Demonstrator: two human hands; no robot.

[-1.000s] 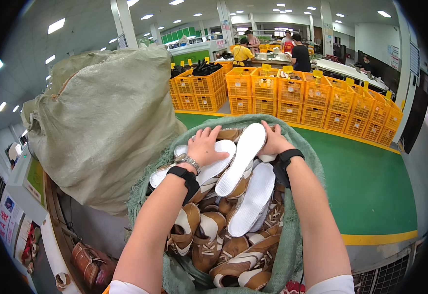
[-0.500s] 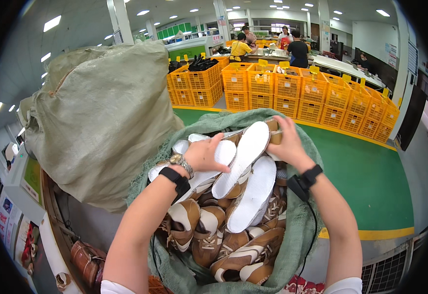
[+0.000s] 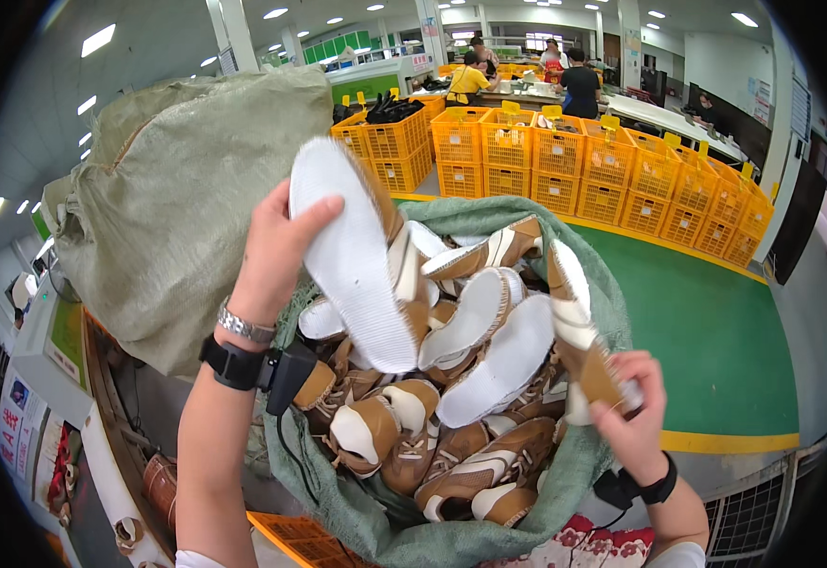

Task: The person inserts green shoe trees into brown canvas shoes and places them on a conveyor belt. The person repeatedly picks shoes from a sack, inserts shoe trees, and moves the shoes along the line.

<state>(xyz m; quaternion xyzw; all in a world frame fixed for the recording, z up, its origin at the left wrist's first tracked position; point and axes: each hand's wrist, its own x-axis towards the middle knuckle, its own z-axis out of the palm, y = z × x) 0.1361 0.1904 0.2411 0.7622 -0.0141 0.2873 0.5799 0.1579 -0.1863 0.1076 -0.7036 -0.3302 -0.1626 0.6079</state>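
My left hand [image 3: 273,251] grips a brown-and-white shoe upper [image 3: 355,260] and lifts it above the sack's left side, its white ribbed underside facing me. At the right rim my right hand [image 3: 633,417] is closed on one end of a second shoe upper [image 3: 576,317], which stands steeply tilted and slightly blurred. Below both hands, a green woven sack [image 3: 607,275] gapes wide. Inside lie several brown-and-white shoe uppers [image 3: 404,454], some with laces up, others with white soles up. A loose-looking white-soled upper [image 3: 500,364] rests between my hands.
A big pale woven sack [image 3: 186,218] bulges at the left. Rows of stacked orange crates [image 3: 560,156] line the green floor [image 3: 707,350] at the back. Beyond them people [image 3: 579,90] work at tables. An orange crate [image 3: 304,541] and red-and-white items [image 3: 584,549] sit below.
My left hand has moved up and left with a shoe upper in it. My right hand has come down and right, also holding one. The hands are now farther apart.
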